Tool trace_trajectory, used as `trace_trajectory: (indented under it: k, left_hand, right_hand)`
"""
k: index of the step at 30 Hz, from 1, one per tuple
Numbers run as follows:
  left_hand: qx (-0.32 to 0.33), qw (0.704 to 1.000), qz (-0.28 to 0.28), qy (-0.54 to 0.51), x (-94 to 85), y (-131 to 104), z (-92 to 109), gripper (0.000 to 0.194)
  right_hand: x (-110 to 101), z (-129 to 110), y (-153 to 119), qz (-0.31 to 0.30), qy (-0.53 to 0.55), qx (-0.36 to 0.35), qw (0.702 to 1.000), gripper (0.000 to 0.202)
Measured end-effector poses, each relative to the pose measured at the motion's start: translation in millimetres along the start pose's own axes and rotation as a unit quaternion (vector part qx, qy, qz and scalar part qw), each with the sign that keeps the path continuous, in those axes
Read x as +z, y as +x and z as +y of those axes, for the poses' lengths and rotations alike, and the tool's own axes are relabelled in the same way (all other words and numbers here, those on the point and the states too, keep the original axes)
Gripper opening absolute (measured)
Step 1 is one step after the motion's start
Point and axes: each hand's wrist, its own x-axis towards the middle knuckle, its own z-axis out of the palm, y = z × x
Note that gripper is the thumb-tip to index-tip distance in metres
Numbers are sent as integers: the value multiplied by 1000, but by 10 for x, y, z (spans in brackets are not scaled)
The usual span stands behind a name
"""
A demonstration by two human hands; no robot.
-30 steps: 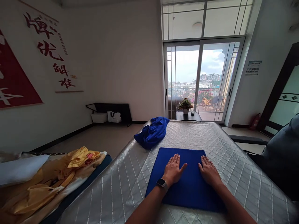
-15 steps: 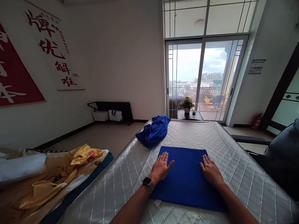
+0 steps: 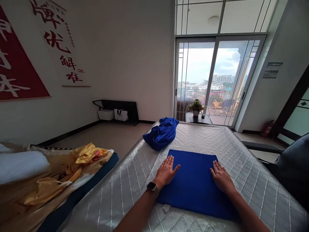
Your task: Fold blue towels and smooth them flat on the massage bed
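Note:
A blue cloth point(image 3: 193, 183), folded into a flat rectangle, lies before me on the silver quilted cover point(image 3: 135, 180). My left hand point(image 3: 166, 170) rests flat on its left edge, fingers pointing forward and thumb spread inward; a smartwatch point(image 3: 152, 186) is on that wrist. On the right edge, my right hand point(image 3: 221, 176) lies flat too, its thumb apart from the fingers. Neither hand grips anything. A small whitish tag point(image 3: 166, 208) sticks out at the cloth's near left edge. Beyond the far left corner sits a crumpled blue cloth point(image 3: 163, 133).
To the left, a lower bed holds rumpled yellow fabric point(image 3: 89, 154) and a white pillow point(image 3: 23, 167). Past the far end stands a small dark table with a potted plant point(image 3: 196, 107) by the sliding glass door point(image 3: 219, 80). A dark chair point(image 3: 294, 161) is at right.
The camera view has shifted slightly, moving the room within the frame. Both hands stay flat on the folded cloth, with almost no movement against it.

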Motion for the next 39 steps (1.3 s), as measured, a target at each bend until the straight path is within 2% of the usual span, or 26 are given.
trace_trajectory:
  k: [12,19,24,29,33,39]
  left_hand:
    - [1,1000,25,-3,64,10,-5,80]
    - [-5,1000,19,-2,59,17,11,85]
    - [-5,1000,17,-8,75,26,-6,85]
    - [1,1000,17,-4,116,43,-42,82]
    - [2,1000,27,-2,124,49,-44,81]
    - [-13,1000,16,23,31,34,-10,84]
  right_hand:
    - [-111,-43,-72,-2,-16,-3,1000,65]
    - [-20,5,-428,-8,-23,-40,999,65]
    - [58,-33,-627,15,26,-24,999,69]
    - [29,-92,-656,36,49,-12,998,69]
    - [-10,-118,-659,27,31,-18,999,68]
    - [-24,-152,-657,15,20,-11,1000,69]
